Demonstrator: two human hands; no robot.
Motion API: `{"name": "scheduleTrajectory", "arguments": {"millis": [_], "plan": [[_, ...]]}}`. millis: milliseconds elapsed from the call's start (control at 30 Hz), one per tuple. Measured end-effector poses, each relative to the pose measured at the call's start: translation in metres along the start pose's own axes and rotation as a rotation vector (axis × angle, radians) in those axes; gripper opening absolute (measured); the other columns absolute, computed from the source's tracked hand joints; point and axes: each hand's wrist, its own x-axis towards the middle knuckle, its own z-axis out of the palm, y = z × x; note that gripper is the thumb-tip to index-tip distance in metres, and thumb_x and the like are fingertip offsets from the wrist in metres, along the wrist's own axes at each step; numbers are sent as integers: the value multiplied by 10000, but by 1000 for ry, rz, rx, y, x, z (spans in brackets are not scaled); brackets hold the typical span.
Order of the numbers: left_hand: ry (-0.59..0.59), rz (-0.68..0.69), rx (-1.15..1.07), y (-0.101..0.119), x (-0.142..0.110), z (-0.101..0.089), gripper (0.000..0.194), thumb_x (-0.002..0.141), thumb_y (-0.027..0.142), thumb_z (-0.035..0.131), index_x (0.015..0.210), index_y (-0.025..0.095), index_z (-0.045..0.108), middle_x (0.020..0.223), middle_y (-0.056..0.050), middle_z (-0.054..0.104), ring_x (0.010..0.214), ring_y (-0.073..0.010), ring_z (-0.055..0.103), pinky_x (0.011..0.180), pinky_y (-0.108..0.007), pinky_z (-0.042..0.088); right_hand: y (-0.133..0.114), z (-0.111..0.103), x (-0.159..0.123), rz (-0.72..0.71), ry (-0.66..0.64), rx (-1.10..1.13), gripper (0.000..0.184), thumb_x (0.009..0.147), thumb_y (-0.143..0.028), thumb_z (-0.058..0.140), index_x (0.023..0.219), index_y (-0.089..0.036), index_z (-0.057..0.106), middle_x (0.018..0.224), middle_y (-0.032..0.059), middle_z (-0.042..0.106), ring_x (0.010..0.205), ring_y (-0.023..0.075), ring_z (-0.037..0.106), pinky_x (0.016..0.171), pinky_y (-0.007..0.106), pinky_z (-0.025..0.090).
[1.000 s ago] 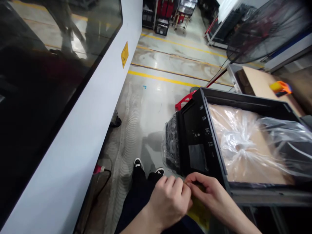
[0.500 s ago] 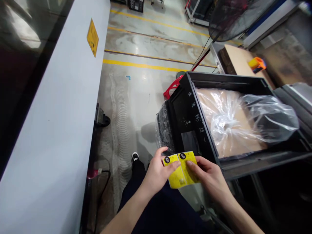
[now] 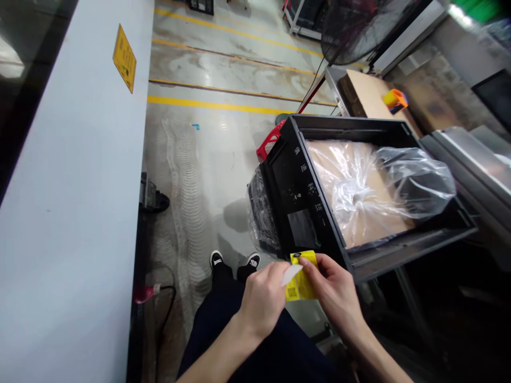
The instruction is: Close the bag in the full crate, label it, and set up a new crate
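In the head view, the person's two hands come together at the lower centre of the frame around a yellow label (image 3: 306, 290). The right hand (image 3: 339, 287) pinches its right side, thumb on the printed face, the other fingers behind. The left hand (image 3: 261, 300), at the label's left edge, has its fingers curled in tightly; one pale flap (image 3: 291, 273) juts from them across the label, and whether it is part of the label or a separate piece cannot be told. The left fingertips are hidden and the label's print is too small to read. Right of centre is one black crate (image 3: 279, 181), just beyond the right hand, with a clear plastic bag (image 3: 355, 197) gathered over brown cardboard inside. One film-wrapped bundle (image 3: 261, 213) sits at the crate's left, its contents hard to make out. Two shoes (image 3: 216, 258) show at lower centre. Toward the upper right are one yellow-and-orange item (image 3: 395, 99) and one fan (image 3: 361, 29), cut off by the top edge; one yellow sticker (image 3: 125, 58) is at upper left.
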Motion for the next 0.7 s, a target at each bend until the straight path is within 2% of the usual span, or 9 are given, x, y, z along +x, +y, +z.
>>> {"name": "scheduleTrajectory", "arguments": {"millis": [100, 267, 400, 500, 633, 700], "plan": [[16, 49, -26, -4, 1, 0, 246, 918, 153, 428, 1062, 165, 627, 1000, -89, 695, 904, -199, 652, 817, -321, 506, -7, -1, 1, 31, -29, 58, 498, 770, -613, 686, 977, -164, 629, 869, 50, 643, 764, 177, 562, 655, 266, 467], [-43, 22, -97, 5, 10, -10, 193, 954, 291, 513, 865, 181, 645, 770, -3, 686, 658, -114, 619, 594, -199, 444, -22, -5, 1, 129, -152, 158, 496, 680, -581, 778, 918, -169, 636, 796, 29, 646, 697, 179, 600, 617, 274, 498], [-24, -16, -122, 10, 12, -11, 190, 955, 255, 505, 855, 177, 646, 723, 15, 672, 593, -91, 589, 535, -179, 407, -23, -3, 2, 131, -141, 165, 496, 632, -557, 816, 861, -163, 620, 739, 13, 622, 660, 156, 574, 581, 250, 472], [7, 25, -103, 6, 7, -6, 192, 950, 219, 480, 868, 170, 647, 748, -5, 674, 629, -108, 597, 570, -201, 421, -19, -2, 4, 114, -132, 142, 475, 636, -538, 821, 839, -160, 618, 725, 7, 613, 655, 142, 553, 566, 235, 450], [38, 173, -74, 1, 2, 1, 202, 906, 205, 479, 982, 164, 663, 858, -64, 698, 775, -175, 641, 723, -279, 485, -16, -4, 8, 104, -102, 107, 461, 667, -556, 795, 824, -162, 613, 686, -12, 587, 610, 118, 514, 532, 222, 406], [57, 193, -71, 1, 3, 2, 201, 912, 208, 480, 995, 167, 658, 861, -66, 700, 772, -174, 644, 721, -278, 492, -20, -8, 9, 101, -100, 100, 472, 685, -583, 773, 827, -163, 611, 686, -13, 578, 597, 111, 502, 531, 222, 403]]}}
